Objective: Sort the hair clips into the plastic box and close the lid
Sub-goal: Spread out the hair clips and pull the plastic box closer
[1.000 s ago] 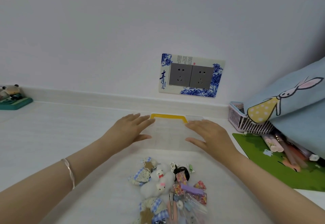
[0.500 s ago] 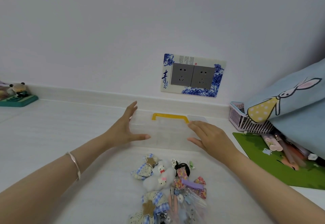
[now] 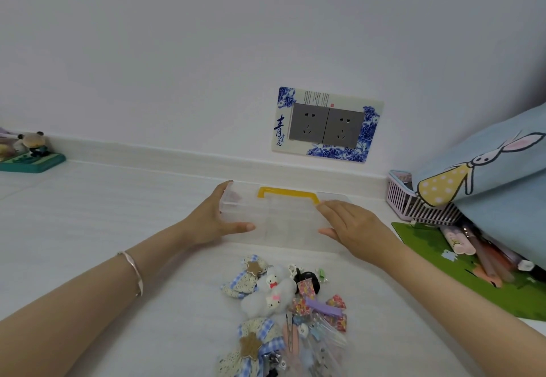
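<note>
A clear plastic box [image 3: 283,223] with a yellow handle [image 3: 288,192] lies flat on the white surface near the wall. My left hand [image 3: 211,218] clasps its left end, fingers along the side and thumb at the front edge. My right hand [image 3: 353,226] rests on its right end, palm down with the thumb at the front edge. The lid looks down. A heap of hair clips [image 3: 283,317] lies closer to me: checked fabric bows with star patches, fluffy white cat clips, a purple clip, a black hair tie.
A pink slotted basket [image 3: 413,205] stands at the right by the wall, under a blue rabbit-print cushion [image 3: 487,175]. A green mat [image 3: 472,273] with pens lies at the right. A small figurine on a teal base [image 3: 32,155] stands far left. Wall sockets [image 3: 326,125] are behind the box.
My left hand has shifted from lying on top of the box to clasping its left end. My right hand has stayed on the right end.
</note>
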Available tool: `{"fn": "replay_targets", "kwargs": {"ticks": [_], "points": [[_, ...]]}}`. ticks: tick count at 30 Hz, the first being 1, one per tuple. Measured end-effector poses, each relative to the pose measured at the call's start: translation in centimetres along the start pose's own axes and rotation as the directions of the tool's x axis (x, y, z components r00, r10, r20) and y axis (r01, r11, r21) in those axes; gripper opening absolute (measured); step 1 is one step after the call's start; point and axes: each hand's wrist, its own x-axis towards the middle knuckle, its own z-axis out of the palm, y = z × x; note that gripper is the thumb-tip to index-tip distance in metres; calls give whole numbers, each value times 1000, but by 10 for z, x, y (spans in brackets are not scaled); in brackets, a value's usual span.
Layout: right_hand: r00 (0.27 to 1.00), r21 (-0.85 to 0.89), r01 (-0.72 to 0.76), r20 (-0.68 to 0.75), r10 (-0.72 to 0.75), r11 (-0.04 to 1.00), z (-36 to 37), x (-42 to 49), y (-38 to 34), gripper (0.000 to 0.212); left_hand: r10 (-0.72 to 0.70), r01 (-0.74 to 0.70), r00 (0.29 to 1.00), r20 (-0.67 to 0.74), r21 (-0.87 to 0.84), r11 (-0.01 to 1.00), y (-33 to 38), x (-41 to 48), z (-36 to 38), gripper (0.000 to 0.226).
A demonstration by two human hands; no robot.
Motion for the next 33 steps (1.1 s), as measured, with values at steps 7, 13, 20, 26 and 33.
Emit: {"fn": "replay_targets", "kwargs": {"ticks": [7, 13, 20, 26, 33], "points": [[995, 183, -98, 51, 90, 978, -8, 37, -25, 49, 49, -49, 998, 42, 9, 999, -3, -3, 1, 131], [1000, 257, -21, 9, 20, 966, 5, 87, -59, 50, 92, -94, 992, 85, 20, 995, -14, -2, 2, 115], [995, 39, 41, -89, -37, 998, 11, 95, -57, 42, 107, -111, 991, 76, 42, 993, -17, -3, 0, 121], [913, 403, -398, 262, 313, 824, -24, 123, -11, 46, 115, -118, 989, 93, 24, 993, -16, -7, -4, 130], [688, 482, -724, 540, 484, 493, -19, 88, 56, 41, 105, -91, 983, 153, -98, 991, -12, -11, -10, 125]]}}
